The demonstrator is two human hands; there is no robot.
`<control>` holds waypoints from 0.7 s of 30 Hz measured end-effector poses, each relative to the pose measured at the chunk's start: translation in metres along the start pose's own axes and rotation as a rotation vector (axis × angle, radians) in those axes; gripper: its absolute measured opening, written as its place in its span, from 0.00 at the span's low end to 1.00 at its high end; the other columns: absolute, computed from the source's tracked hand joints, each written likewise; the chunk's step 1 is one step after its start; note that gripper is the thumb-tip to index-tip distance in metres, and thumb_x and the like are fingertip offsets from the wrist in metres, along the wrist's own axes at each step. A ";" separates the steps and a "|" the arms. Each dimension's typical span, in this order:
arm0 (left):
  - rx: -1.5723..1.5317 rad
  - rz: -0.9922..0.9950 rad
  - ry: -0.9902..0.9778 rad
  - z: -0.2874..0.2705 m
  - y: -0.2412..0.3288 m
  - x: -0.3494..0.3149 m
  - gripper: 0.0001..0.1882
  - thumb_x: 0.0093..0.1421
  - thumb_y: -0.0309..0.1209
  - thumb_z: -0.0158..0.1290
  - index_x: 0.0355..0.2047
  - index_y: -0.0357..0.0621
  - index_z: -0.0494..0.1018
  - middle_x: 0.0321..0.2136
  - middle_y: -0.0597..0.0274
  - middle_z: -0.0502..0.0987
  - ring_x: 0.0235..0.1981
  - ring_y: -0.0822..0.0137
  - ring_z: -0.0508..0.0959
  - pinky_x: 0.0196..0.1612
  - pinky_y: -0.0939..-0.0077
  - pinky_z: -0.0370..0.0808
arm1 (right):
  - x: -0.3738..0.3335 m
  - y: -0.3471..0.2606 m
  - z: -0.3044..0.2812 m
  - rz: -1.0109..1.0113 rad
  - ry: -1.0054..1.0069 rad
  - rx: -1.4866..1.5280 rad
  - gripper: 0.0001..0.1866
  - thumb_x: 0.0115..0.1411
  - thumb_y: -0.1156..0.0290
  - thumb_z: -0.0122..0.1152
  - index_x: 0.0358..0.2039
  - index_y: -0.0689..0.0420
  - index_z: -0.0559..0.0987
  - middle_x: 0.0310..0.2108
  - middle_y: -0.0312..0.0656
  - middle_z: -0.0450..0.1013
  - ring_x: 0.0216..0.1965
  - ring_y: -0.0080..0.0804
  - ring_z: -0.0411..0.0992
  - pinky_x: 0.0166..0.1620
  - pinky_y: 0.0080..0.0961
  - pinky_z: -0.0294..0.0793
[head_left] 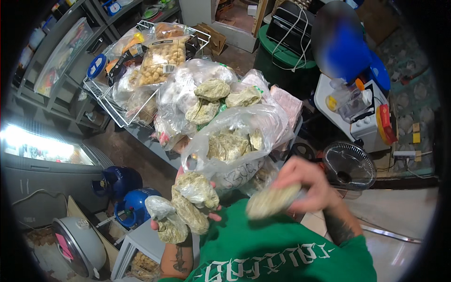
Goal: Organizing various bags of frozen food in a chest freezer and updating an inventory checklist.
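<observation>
Several lumpy packets of pale greenish-yellow stuff in thin clear plastic (190, 214) rest on my left hand (215, 215), its fingers curled around them from below. My right hand (307, 183), smeared by motion, grips one more such packet (273, 201) in front of my green shirt. Just beyond my hands, a clear plastic bag (270, 120) gapes, with more of the greenish packets (230, 145) inside and handwriting on its front. Behind it, 3 similar packets (212, 89) lie on a large clear bag of whitish contents (181, 80).
A white wire basket (110, 110) at the far left holds a bag of round tan pieces (167, 54). Blue gas cylinders (136, 207) stand on the floor at left, near a lit freezer (42, 145). At right are a white appliance (366, 124) and a round ribbed cover (350, 164).
</observation>
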State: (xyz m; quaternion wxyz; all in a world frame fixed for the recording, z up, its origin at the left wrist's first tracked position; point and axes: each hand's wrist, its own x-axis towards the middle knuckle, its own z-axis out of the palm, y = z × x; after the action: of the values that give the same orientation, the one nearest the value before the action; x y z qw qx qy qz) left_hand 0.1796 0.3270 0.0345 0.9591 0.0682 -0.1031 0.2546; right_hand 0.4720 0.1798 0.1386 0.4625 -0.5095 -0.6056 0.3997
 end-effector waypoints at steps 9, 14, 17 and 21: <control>-0.165 0.132 0.307 -0.023 -0.044 -0.051 0.66 0.37 0.58 0.71 0.70 0.49 0.49 0.65 0.37 0.55 0.59 0.30 0.65 0.58 0.22 0.62 | 0.040 0.011 0.095 -0.375 -0.301 -0.328 0.18 0.57 0.61 0.63 0.46 0.56 0.79 0.40 0.42 0.73 0.42 0.42 0.74 0.43 0.34 0.74; -0.120 0.086 0.406 -0.026 -0.058 -0.066 0.64 0.37 0.62 0.68 0.69 0.45 0.53 0.62 0.39 0.63 0.58 0.35 0.68 0.63 0.24 0.54 | 0.118 0.049 0.015 0.102 -0.110 -0.670 0.18 0.55 0.57 0.65 0.37 0.59 0.81 0.35 0.46 0.75 0.40 0.47 0.74 0.43 0.36 0.75; -0.103 0.054 0.386 -0.031 -0.064 -0.060 0.66 0.37 0.63 0.68 0.69 0.44 0.51 0.63 0.40 0.60 0.57 0.35 0.70 0.61 0.22 0.56 | 0.130 0.111 0.029 0.292 -0.179 -0.936 0.22 0.54 0.53 0.66 0.38 0.60 0.80 0.36 0.50 0.75 0.44 0.51 0.74 0.45 0.40 0.74; -0.166 0.118 0.208 -0.037 -0.061 -0.064 0.61 0.48 0.58 0.65 0.72 0.50 0.43 0.70 0.43 0.45 0.60 0.32 0.65 0.61 0.21 0.56 | 0.117 0.131 0.048 0.181 -0.007 -0.979 0.25 0.52 0.54 0.67 0.41 0.63 0.78 0.35 0.55 0.74 0.43 0.54 0.74 0.47 0.43 0.74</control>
State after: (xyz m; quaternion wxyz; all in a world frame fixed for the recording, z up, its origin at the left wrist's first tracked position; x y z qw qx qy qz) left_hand 0.1615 0.2511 -0.0213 0.9504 -0.0442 -0.0278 0.3066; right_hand 0.4516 0.3160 0.0189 0.1307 -0.7160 -0.6771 0.1087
